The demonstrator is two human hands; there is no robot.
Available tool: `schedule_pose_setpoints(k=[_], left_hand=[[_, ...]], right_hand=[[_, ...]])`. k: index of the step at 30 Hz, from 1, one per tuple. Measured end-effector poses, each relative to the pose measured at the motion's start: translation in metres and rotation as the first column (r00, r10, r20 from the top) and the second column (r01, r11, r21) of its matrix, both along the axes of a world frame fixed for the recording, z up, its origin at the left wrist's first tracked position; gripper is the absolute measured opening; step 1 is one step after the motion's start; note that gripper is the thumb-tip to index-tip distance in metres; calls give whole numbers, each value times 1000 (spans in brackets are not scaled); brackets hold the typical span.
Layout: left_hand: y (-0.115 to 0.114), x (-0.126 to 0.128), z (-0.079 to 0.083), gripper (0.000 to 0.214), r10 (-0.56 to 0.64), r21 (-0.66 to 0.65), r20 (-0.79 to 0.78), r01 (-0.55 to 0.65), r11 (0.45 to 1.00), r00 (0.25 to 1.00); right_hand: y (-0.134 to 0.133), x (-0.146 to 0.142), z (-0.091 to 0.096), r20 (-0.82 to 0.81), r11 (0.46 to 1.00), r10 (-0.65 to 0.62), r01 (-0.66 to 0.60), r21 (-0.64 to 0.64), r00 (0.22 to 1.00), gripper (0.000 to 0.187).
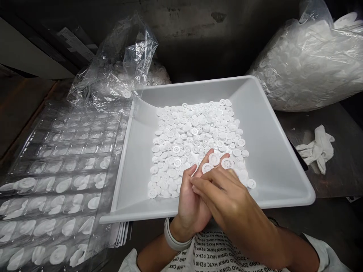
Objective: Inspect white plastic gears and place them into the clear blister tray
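My left hand [193,206] is turned palm up over the front of a grey tub [278,162]. A few white plastic spoked discs [227,163] rest on its fingers, which are partly covered by my other hand. Across that palm reaches my right hand [229,196], thumb and fingertips brought together against the left palm. Whatever is between those fingertips is hidden. Below and beyond both hands, a thick layer of the same discs [195,132] covers the tub's floor.
Left of the tub lies a clear plastic tray [56,170] with rows of pockets, many holding white pieces. A crumpled clear bag [121,68] stands behind it. At the right are a full bag of discs [309,64] and a white glove [319,149] on the dark table.
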State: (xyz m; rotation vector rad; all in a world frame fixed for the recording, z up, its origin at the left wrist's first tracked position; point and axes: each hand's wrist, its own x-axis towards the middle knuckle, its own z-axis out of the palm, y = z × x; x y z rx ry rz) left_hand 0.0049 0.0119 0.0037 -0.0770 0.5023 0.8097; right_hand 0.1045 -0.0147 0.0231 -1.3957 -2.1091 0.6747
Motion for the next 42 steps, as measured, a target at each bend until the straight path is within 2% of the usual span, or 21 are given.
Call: schedule_pose_setpoints(k=[2, 6, 11, 14, 16, 20, 23, 29, 42], left_hand=[[1, 0, 0, 53, 17, 3, 7, -17, 1000, 1000], [2, -1, 0, 54, 20, 1, 16, -20, 1000, 1000], [3, -1, 2, 53, 29, -15, 40, -28, 999, 999], [3, 0, 4, 51, 54, -14, 45, -53, 998, 998], [3, 1, 4, 51, 52, -5, 53, -52, 999, 997], [2, 1, 3, 52, 35, 2, 70, -35, 999, 997], [2, 1, 4, 51, 22, 8, 85, -23, 1000, 996], [3, 2, 6, 48, -5, 30, 102, 2, 1000, 995], [-2, 0, 2, 49, -45, 47, 103, 41, 998, 994]], right_hand=[[2, 0, -3, 38, 996, -28, 25, 81, 999, 20], [1, 2, -7, 31, 987, -98, 93, 132, 995, 19], [3, 21, -8, -95, 951, -230, 245, 188, 968, 23], [6, 39, -9, -90, 922, -329, 340, 184, 940, 27], [8, 47, -11, -98, 915, -376, 386, 120, 921, 31], [12, 50, -13, -172, 936, -351, 338, -103, 920, 32], [13, 48, -14, -237, 925, -362, 316, -209, 902, 25], [16, 49, -12, -302, 924, -367, 305, -232, 880, 17], [12, 48, -11, -371, 918, -392, 332, -216, 842, 15]])
